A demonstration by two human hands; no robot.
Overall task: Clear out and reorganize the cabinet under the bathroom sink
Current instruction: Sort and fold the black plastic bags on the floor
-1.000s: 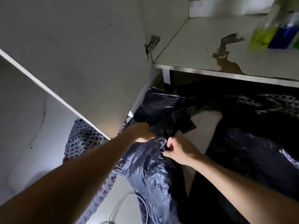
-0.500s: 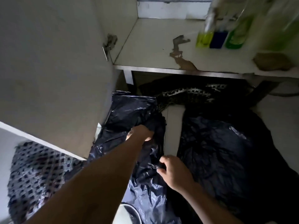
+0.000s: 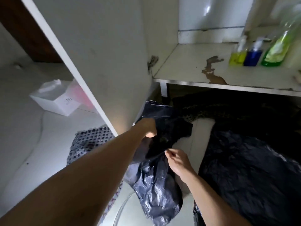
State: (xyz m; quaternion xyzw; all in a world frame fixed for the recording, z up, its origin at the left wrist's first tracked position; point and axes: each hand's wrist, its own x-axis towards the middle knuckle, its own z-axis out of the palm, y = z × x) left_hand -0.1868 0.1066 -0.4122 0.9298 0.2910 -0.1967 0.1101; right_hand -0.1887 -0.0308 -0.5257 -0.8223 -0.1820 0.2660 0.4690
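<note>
Bottles (image 3: 254, 53) numbered three on the cabinet floor (image 3: 187, 62), standing upright in a close row at the right: one with yellow liquid, one with blue, and a taller, blurred one with green. Two black bags showed. The first bag (image 3: 156, 180) was held in front of the cabinet by both hands, its long axis running from the far upper end, near the cabinet door, down toward the camera, where its loose end hung crumpled. The left hand (image 3: 149, 128) gripped its upper part, with the fingers hidden in the folds. The right hand (image 3: 176, 158) pinched the plastic at mid-length between curled fingertips. The second bag (image 3: 247, 168) lay spread on the tiled floor to the right, well apart from the hands.

Both bags were thin, glossy plastic, wrinkled and catching dull highlights. The cabinet floor was pale and flat, with one brown, irregular stain (image 3: 211, 70) where the surface had peeled, and a metal strip along its front edge. The one open door (image 3: 97, 54) was a smooth, pale panel swung out to the left. One mat (image 3: 88, 142) with a raised dotted pattern lay on the floor at the left, partly behind the door. One white box (image 3: 53, 100) with clear plastic film on top sat farther left, beside something pink. A dark, speckled cloth (image 3: 203, 110) lay beneath the cabinet edge, its shape hard to make out.
</note>
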